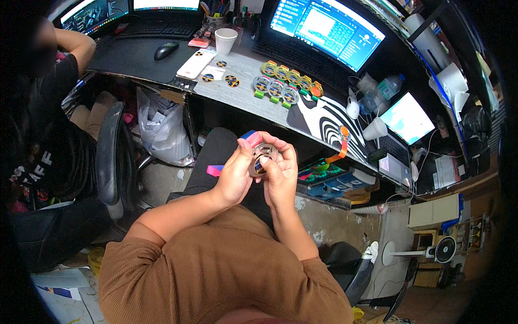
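Observation:
Over my lap, my left hand [233,175] is closed around the left edge of a silver medal [266,150], and a pink and blue ribbon [251,139] shows at its fingertips. A pink ribbon end [215,170] sticks out beside that hand. My right hand [281,173] grips the medal's other side. Its thumb presses at a dark round disc [259,168] on the medal's face. On the desk ahead lie several finished-looking gold and silver medals [275,88] with ribbons in rows. Loose dark round stickers [232,81] lie left of them.
A white phone [196,63] and a foam cup [226,41] stand on the grey desk. Another medal with an orange ribbon [339,153] hangs over the desk's edge by a zebra-patterned mat [330,125]. At left, a person sits near a black chair [111,156] and a plastic bag [163,127].

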Demonstrator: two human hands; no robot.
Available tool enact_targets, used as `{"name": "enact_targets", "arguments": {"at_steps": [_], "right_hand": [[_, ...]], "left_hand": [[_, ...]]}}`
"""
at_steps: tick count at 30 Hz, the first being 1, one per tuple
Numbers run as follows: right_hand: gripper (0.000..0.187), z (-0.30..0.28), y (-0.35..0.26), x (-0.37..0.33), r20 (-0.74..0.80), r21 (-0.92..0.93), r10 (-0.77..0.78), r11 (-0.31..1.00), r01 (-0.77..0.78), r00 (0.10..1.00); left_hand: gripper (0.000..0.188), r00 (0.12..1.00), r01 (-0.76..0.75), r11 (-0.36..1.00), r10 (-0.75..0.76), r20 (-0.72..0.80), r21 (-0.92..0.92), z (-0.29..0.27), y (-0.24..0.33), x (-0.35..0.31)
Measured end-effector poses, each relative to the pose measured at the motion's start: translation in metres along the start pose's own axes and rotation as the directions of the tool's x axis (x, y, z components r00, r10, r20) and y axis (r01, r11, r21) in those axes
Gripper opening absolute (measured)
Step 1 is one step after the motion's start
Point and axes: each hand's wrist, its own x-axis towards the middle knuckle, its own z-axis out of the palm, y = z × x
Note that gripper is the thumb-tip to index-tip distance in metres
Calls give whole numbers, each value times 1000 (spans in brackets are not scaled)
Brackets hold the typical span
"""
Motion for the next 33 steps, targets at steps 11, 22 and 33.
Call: {"name": "enact_targets", "arguments": {"at_steps": [11, 22, 33], "right_hand": [[30, -34, -39, 14, 84, -297, 54, 954, -27, 995], [43, -30, -57, 10, 141, -360, 98, 932, -41, 985], [34, -26, -31, 6, -42, -215, -23, 976, 13, 999]], "left_hand": [[36, 860, 215, 561, -497, 118, 799, -12, 64, -6], [25, 960, 145, 742, -267, 90, 654, -8, 56, 28], [21, 992, 120, 824, -120, -36, 554, 8, 26, 10]]}}
